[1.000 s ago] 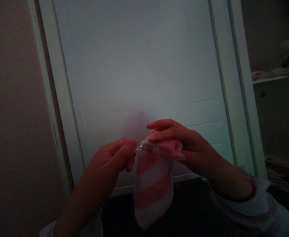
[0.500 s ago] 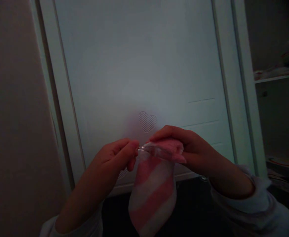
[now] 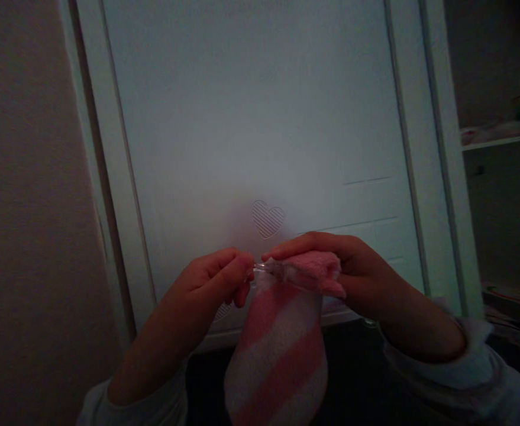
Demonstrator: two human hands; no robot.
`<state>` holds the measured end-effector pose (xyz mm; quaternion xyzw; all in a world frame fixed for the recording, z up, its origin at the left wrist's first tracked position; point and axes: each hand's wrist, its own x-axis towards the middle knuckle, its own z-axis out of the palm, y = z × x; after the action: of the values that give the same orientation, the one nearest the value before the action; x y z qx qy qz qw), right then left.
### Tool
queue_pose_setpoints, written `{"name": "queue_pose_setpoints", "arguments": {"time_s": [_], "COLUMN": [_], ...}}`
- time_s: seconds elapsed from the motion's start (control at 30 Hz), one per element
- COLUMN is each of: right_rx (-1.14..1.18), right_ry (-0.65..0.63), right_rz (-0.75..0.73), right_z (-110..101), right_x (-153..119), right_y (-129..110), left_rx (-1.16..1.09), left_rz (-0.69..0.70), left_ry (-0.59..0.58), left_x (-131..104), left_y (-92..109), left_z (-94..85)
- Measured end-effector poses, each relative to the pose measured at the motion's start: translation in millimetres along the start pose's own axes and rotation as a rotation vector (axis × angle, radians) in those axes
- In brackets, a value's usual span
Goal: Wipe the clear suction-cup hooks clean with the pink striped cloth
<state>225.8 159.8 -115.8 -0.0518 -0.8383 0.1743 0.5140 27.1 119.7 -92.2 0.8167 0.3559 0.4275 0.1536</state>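
Observation:
A pink-and-white striped cloth (image 3: 281, 349) of soft, fuzzy fabric hangs down from my hands at the lower middle. My right hand (image 3: 352, 266) is closed on its bunched pink upper part, fingers over the top. Between the hands lies a clear, shiny piece (image 3: 271, 269), partly wrapped by the cloth; its kind I cannot make out in the dim light. My left hand (image 3: 224, 278) pinches the left end of this clear piece between thumb and fingers. The fingertips of the two hands are close together.
A pale door-like panel (image 3: 251, 130) with an engraved heart (image 3: 268, 219) stands upright right behind my hands. On the left is a plain wall (image 3: 24, 207). A shelf (image 3: 503, 143) with blurred items is on the right. Below, the floor area is dark.
My right hand and the bunched cloth have shifted slightly right, a little away from my left hand. The hanging cloth looks wider and nearer. Both grips stay the same.

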Motion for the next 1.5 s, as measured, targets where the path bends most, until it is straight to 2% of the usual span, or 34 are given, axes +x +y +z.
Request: {"name": "queue_pose_setpoints", "arguments": {"time_s": [0.17,0.47,0.67,0.8,0.93,1.03,1.3,1.4,1.5], "right_rx": [0.020,0.228,0.381,0.455,0.568,0.582,0.488,0.464,0.534], "right_ry": [-0.003,0.000,0.010,0.037,0.023,0.063,0.118,0.138,0.126], "right_rz": [0.034,0.132,0.211,0.278,0.385,0.459,0.435,0.428,0.397], "right_z": [-1.4,-1.6,-0.1,1.2,2.2,3.1,3.2,3.1,4.1], "right_x": [-0.2,-2.4,-2.9,-3.1,-3.3,-3.7,-1.9,-1.0,-0.7], "right_y": [-1.8,2.3,1.6,-2.2,-1.5,-0.4,6.8,11.2,12.2], "left_rx": [0.015,-0.064,-0.025,0.041,0.088,0.128,0.147,0.142,0.133], "left_rz": [0.017,0.016,0.047,0.078,0.153,0.236,0.358,0.370,0.351], "left_ry": [-0.085,-0.089,-0.045,0.033,0.095,0.167,0.242,0.243,0.248], "left_x": [1.3,-7.3,-9.5,-9.1,-11.2,-12.9,-9.7,-9.7,-10.5], "left_y": [-7.2,-7.1,-8.0,-12.8,-15.6,-16.5,-20.4,-20.9,-19.6], "left_z": [-5.0,-1.8,-1.4,-2.1,0.1,2.7,5.1,5.7,5.9]}}
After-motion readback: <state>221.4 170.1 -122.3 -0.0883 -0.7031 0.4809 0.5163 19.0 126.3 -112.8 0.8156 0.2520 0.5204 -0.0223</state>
